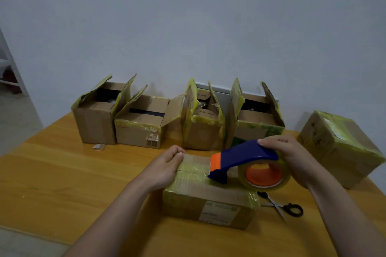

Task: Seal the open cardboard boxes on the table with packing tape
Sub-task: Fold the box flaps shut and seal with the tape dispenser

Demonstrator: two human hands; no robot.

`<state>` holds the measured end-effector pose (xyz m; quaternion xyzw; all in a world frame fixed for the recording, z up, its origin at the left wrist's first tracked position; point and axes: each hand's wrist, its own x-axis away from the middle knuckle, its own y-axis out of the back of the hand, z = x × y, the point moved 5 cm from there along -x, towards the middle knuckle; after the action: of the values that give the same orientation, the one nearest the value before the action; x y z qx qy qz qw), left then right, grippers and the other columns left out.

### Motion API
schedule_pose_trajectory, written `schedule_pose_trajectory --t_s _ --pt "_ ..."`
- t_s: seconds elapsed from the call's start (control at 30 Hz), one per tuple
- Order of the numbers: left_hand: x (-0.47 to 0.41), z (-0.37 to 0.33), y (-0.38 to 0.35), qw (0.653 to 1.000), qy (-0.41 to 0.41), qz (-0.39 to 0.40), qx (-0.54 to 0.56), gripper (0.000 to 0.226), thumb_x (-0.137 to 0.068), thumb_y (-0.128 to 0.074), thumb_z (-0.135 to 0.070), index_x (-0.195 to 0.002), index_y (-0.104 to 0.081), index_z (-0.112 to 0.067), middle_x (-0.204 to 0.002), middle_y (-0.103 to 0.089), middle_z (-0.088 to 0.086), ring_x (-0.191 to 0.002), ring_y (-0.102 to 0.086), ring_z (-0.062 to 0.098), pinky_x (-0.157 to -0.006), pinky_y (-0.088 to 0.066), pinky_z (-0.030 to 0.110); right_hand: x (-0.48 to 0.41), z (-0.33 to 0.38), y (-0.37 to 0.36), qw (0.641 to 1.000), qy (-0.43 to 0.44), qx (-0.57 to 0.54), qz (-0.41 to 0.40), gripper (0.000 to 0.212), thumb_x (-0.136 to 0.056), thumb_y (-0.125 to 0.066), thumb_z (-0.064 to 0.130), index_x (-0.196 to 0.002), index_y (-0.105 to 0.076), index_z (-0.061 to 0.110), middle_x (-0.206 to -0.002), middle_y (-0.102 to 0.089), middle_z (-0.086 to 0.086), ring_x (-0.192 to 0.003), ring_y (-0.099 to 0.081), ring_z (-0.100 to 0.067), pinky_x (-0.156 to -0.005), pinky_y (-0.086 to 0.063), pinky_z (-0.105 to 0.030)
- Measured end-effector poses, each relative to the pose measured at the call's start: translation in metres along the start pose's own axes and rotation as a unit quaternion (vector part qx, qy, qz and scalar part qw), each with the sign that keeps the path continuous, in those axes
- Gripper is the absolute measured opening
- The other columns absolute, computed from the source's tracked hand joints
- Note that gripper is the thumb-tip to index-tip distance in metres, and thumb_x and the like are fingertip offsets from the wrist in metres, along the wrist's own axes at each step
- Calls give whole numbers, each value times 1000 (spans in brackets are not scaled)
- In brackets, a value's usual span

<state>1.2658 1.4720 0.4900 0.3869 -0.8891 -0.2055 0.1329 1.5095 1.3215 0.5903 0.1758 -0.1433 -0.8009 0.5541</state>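
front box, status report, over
Left hand presses on front box. Right hand grips tape dispenser, nose on box top. Four open boxes behind. Scissors beside box, nothing blocking.

Pale wall behind orange-brown wooden table; grey floor left; dim light.
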Motion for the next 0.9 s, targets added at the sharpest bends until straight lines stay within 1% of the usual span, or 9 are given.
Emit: schedule_pose_trajectory --t_s 0.1,0.17,0.23,0.3,0.4,0.47,0.6,0.73,0.9 --pt "-6 -6 0 998 -7 -9 -61 21 -110 -40 -40 -120 -58 -37 -117 -61 -9 -107 -59 13 -91 -55 39 8 -4 -2 1000 -7 9 23 48 -86 -66 47 -86 -77 0 -79 -73 -20 -82 -69 -31 -86 -43 -30" --pt "-7 -16 2 985 -26 -49 -166 27 -109 -44 -35 -132 -56 -39 -126 -57 -13 -119 -54 12 -103 -49 42 6 -5 -5 1000 0 15 5 45 -91 -68 42 -86 -77 -1 -78 -72 -22 -83 -67 -36 -84 -44 -30" --pt "-3 -31 1 959 -58 -101 -258 36 -107 -47 -30 -142 -52 -39 -139 -54 -13 -131 -49 13 -114 -41 45 4 -5 -6 1000 4 11 -12 46 -92 -68 43 -84 -77 -2 -76 -70 -23 -78 -66 -35 -82 -45 -31" --pt "2 -48 -11 947 -102 -123 -279 43 -107 -46 -28 -149 -48 -37 -148 -51 -12 -138 -45 12 -120 -34 45 4 -4 -7 1000 6 8 -16 48 -88 -67 45 -82 -77 -1 -75 -70 -22 -73 -66 -28 -80 -46 -30" --pt "4 -54 -38 948 -117 -79 -286 45 -111 -34 -36 -156 -38 -35 -157 -44 -12 -147 -35 9 -127 -18 43 2 -4 -10 1000 1 7 -15 40 -94 -68 37 -86 -78 -1 -77 -72 -21 -73 -67 -22 -80 -46 -30" --pt "0 -47 -47 933 -100 -58 -341 48 -111 -25 -43 -158 -31 -35 -162 -38 -10 -152 -26 10 -129 -7 42 2 -4 -11 1000 -5 10 -11 35 -96 -65 32 -86 -79 1 -78 -73 -19 -74 -67 -21 -81 -47 -31" --pt "-5 -37 -47 912 -87 -45 -399 52 -110 -20 -46 -161 -24 -36 -168 -29 -5 -158 -15 15 -129 -1 45 6 -4 -9 1000 -12 4 -3 37 -96 -63 33 -85 -78 1 -80 -73 -19 -79 -68 -23 -88 -46 -32" --pt "-7 -35 -46 909 -67 -30 -410 52 -110 -16 -49 -162 -20 -39 -171 -21 -5 -159 -6 17 -128 4 49 12 -3 -5 1000 -17 -6 3 40 -97 -63 32 -82 -76 -2 -81 -73 -22 -81 -69 -28 -88 -46 -30" --pt "-7 -31 -42 915 -35 -22 -402 54 -109 -14 -51 -162 -17 -40 -172 -17 -2 -160 -1 18 -126 8 54 18 -2 13 1000 -17 1 -21 44 -96 -65 33 -80 -74 -7 -77 -71 -23 -76 -67 -19 -91 -41 -35"
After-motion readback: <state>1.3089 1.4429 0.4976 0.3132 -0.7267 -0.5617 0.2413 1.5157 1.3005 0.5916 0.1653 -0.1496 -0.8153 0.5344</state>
